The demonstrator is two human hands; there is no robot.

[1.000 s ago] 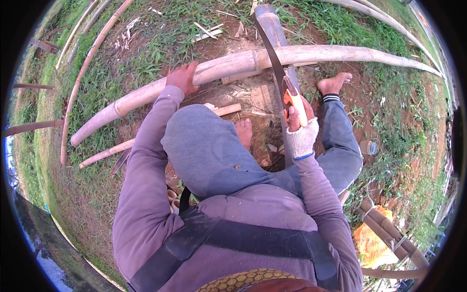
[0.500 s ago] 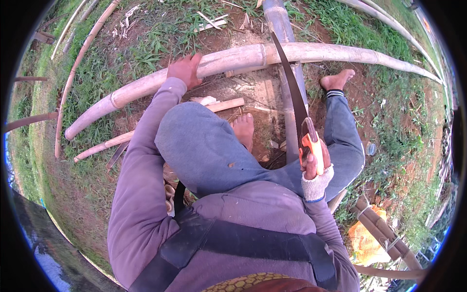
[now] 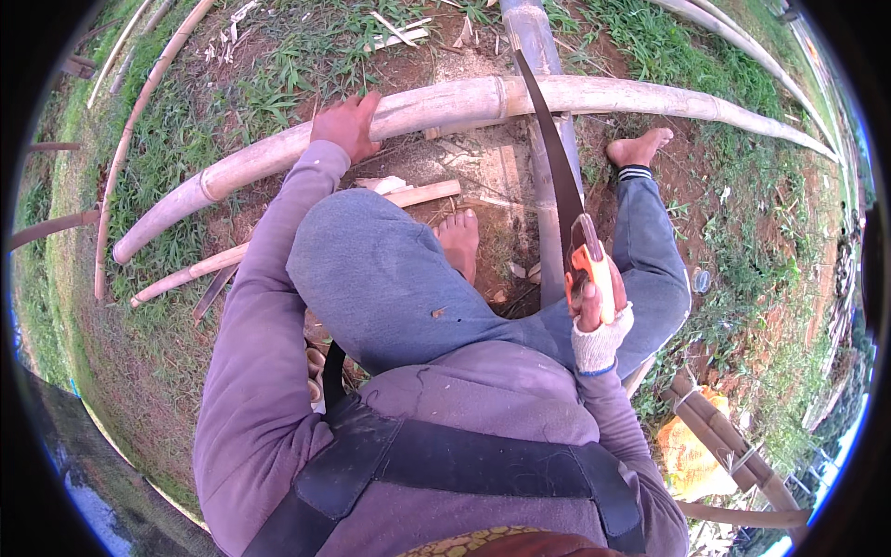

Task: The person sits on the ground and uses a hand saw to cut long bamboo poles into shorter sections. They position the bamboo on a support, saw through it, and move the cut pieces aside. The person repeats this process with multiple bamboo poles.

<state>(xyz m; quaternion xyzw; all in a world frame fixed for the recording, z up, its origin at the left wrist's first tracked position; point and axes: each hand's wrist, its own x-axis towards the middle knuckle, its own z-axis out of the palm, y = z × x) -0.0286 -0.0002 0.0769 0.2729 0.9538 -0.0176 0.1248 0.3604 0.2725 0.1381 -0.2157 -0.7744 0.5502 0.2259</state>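
Observation:
A long, pale bamboo pole lies crosswise in front of me, over a thicker grey bamboo pole that runs away from me. My left hand, bare, is wrapped over the crosswise pole left of the crossing. In my right hand, which wears a pale fingerless glove, is the orange and cream handle of a handsaw. Its long dark blade points away from me and crosses the pale pole just right of a node. Whether the teeth touch the bamboo I cannot tell.
Split bamboo pieces lie by my bare foot. A thinner pole rests at the left. Wood chips are scattered on the grass ahead. At the lower right are tied bamboo poles and an orange sack.
The scene has shifted slightly left in the picture. My left hand keeps its hold on the bamboo pole, and the handsaw's handle in my right hand has tilted a little.

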